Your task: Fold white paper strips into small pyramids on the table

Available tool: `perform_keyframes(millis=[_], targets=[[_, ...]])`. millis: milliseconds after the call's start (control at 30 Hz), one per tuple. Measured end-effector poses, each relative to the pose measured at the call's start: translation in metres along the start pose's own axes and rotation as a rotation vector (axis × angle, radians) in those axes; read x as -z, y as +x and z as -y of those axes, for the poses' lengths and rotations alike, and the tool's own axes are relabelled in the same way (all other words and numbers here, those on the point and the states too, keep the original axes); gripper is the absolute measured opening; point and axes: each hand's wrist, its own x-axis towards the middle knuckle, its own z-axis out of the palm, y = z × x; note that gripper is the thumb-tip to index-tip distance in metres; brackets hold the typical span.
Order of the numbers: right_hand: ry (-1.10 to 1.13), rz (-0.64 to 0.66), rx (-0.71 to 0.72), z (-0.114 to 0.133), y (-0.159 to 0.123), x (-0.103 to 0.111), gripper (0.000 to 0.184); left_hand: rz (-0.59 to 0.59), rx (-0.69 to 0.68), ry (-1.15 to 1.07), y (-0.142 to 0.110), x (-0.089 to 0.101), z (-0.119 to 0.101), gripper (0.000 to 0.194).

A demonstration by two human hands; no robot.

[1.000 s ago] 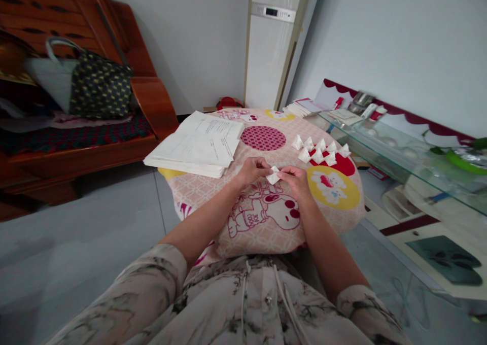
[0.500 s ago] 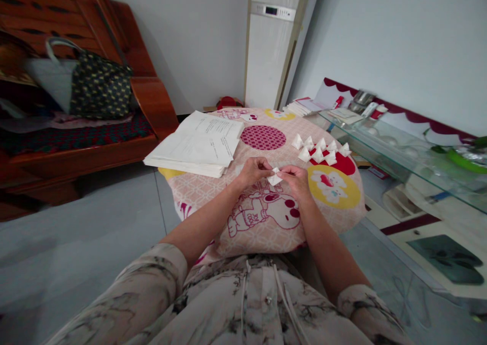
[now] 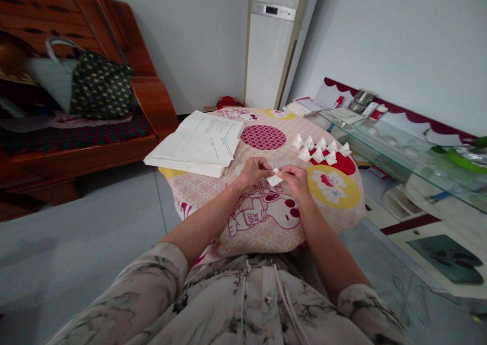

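Note:
Between my two hands is a small piece of folded white paper (image 3: 274,179), held above the cloth-covered table (image 3: 213,198). My left hand (image 3: 255,172) pinches its left side between thumb and fingers. On the opposite side my right hand (image 3: 296,179) grips the paper the same way, fingertips close to those of the left. Several folded white paper shapes (image 3: 318,156) with pointed tips stand in rows beyond my right hand. A thick stack of printed paper sheets (image 3: 194,144) lies beyond my left hand.
At the right stands a glass-topped cabinet (image 3: 403,152) bearing metal containers (image 3: 361,100) and a green bowl (image 3: 467,161). A wooden bench (image 3: 150,101) with a dark patterned bag (image 3: 101,86) is at the left. Behind the table rises a tall white air conditioner (image 3: 269,56).
The folded paper's edges look slightly shifted between my fingertips. Both hands stay in nearly the same place, and the rest looks the same.

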Motion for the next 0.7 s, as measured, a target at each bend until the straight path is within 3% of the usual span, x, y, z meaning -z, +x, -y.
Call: perform_keyframes(millis=[267, 433, 700], targets=[[-0.003, -0.005, 0.027, -0.0020, 0.0015, -0.0015, 0.009, 0.060, 0.057, -0.174, 0.0017, -0.0007, -0.0002, 0.025], [0.001, -0.013, 0.029, -0.0038, 0.0019, -0.0021, 0.008, 0.088, 0.086, -0.175, -0.0014, 0.0002, -0.0018, 0.018], [-0.021, 0.023, -0.018, -0.0087, 0.0019, -0.0020, 0.012, 0.068, 0.164, -0.121, -0.0024, 0.0009, -0.0003, 0.026]])
